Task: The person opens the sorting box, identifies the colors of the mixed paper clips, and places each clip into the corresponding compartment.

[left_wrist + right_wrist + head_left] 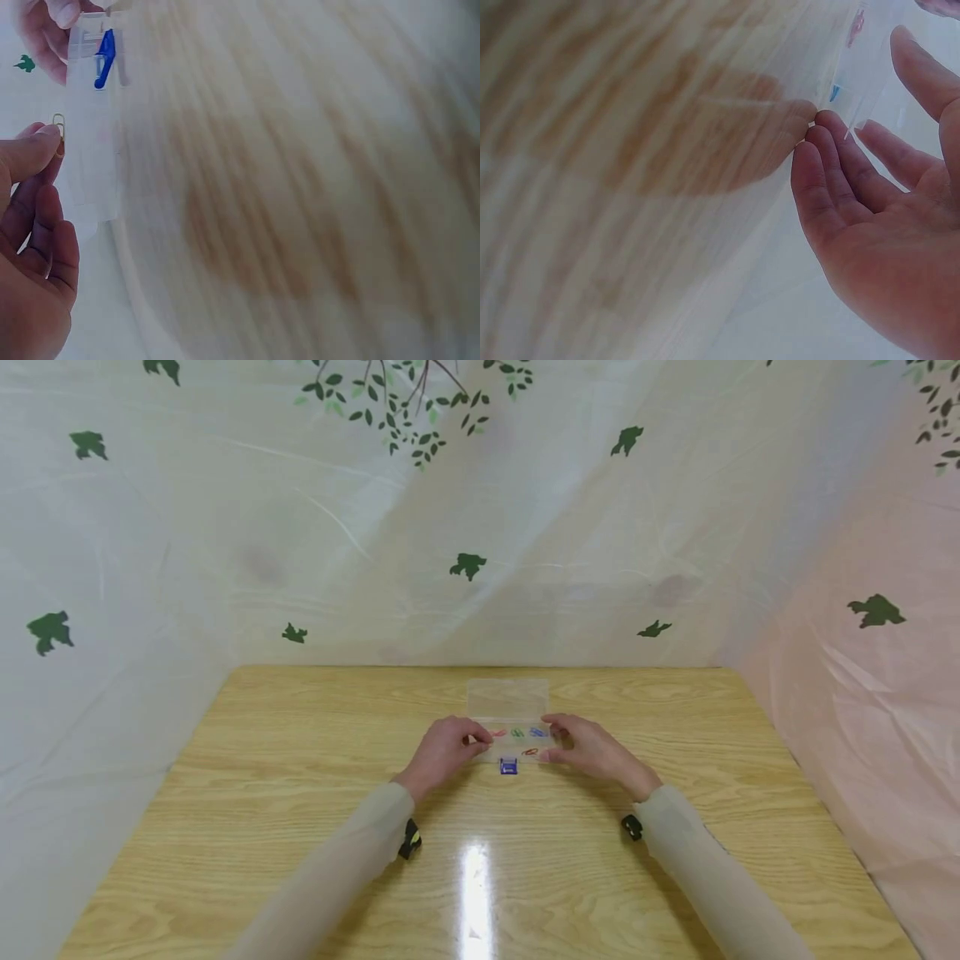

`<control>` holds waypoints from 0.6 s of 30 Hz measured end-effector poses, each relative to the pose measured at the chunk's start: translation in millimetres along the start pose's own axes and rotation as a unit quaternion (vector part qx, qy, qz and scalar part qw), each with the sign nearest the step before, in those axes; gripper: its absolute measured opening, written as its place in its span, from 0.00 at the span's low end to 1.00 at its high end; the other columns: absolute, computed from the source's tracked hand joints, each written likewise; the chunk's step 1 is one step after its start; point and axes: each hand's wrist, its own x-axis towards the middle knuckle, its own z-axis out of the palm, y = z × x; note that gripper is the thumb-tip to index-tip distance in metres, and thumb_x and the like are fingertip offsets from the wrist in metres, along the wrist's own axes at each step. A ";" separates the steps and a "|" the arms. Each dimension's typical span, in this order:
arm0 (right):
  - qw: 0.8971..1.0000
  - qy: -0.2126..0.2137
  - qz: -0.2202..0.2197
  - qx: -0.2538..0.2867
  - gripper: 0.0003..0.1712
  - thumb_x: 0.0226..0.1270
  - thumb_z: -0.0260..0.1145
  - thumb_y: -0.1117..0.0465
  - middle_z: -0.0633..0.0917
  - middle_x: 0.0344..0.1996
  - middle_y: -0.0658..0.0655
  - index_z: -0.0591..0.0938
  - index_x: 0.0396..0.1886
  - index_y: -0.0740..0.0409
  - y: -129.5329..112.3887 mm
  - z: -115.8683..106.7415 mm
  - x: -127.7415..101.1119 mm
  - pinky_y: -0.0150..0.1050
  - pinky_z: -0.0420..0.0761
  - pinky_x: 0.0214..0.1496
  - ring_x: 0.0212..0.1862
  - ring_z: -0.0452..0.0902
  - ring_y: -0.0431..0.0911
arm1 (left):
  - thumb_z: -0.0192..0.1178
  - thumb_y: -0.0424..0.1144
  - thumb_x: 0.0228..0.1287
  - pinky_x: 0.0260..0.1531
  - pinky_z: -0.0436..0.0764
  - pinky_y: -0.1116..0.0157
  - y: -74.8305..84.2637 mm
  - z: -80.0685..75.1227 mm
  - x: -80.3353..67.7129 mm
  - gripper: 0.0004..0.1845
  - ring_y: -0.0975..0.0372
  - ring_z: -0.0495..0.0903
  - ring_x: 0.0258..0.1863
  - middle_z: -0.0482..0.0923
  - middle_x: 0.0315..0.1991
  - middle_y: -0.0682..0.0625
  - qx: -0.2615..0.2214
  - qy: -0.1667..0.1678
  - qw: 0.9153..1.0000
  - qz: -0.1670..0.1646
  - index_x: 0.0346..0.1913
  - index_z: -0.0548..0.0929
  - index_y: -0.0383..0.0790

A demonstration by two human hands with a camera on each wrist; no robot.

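A clear plastic box [508, 727] lies crosswise on the bench [300, 827], lid raised, between both hands; left hand [444, 752] and right hand [588, 747] touch its ends, fingers relaxed.

1. A clear plastic box [510, 737] is lying on the table [300, 793] near the middle of its far edge, with its lid [507, 698] standing open toward that edge.
2. Small red, green and blue clips are lying in its compartments.
3. A blue latch [508, 766] is sitting at its near side.
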 end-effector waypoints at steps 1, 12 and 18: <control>1.000 0.000 0.000 0.001 0.39 0.71 0.73 0.54 0.81 0.60 0.64 0.70 0.74 0.66 -0.5 0.0 -0.2 0.57 0.76 0.66 0.57 0.76 0.54 | 0.69 0.33 0.68 0.41 0.81 0.62 -0.3 0.8 0.1 0.04 0.61 0.80 0.37 0.89 0.41 0.53 0.006 -0.001 1.000 -0.002 0.42 0.92 0.44; 1.000 0.006 -0.008 -0.006 0.40 0.70 0.73 0.54 0.82 0.60 0.63 0.70 0.74 0.67 -1.2 0.1 -1.2 0.57 0.76 0.66 0.58 0.77 0.54 | 0.67 0.36 0.72 0.47 0.81 0.57 -2.8 1.5 -5.5 0.06 0.58 0.80 0.43 0.87 0.44 0.51 -0.017 0.037 0.999 -0.020 0.47 0.90 0.42; 1.000 0.021 0.014 -0.011 0.42 0.73 0.71 0.50 0.77 0.67 0.68 0.66 0.77 0.64 -3.8 -5.4 -11.6 0.61 0.75 0.67 0.66 0.74 0.61 | 0.64 0.39 0.75 0.64 0.74 0.49 -9.4 -11.4 -21.4 0.11 0.51 0.80 0.57 0.85 0.53 0.47 -0.018 0.086 0.996 0.003 0.54 0.87 0.41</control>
